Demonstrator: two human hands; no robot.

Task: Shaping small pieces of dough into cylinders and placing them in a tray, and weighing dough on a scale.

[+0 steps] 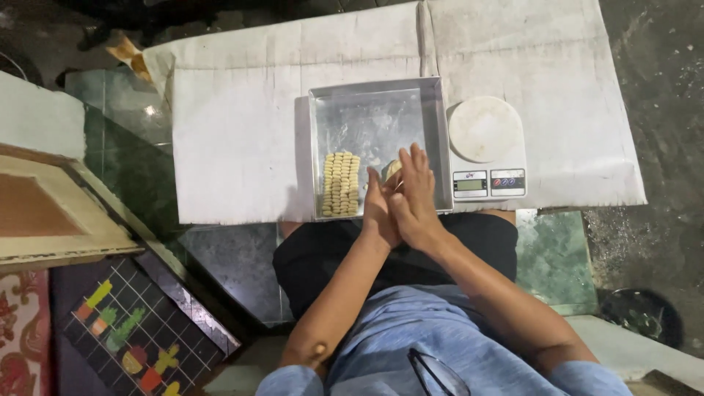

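Observation:
A square metal tray (433,125) lies on white paper over a glass table. Inside it, at the near left, several small pale dough pieces (342,183) lie packed in neat rows. My left hand (379,209) and my right hand (418,194) are pressed together above the tray's near right part, with a pale lump of dough (392,170) held between the palms. Only the lump's top shows above my left fingers.
A white kitchen scale (487,147) with a round platform sits right of the tray. The white paper (235,132) covers the glass tabletop (132,154). A wooden frame (51,213) lies at the left, a patterned cloth below it. Dark rough floor lies to the right.

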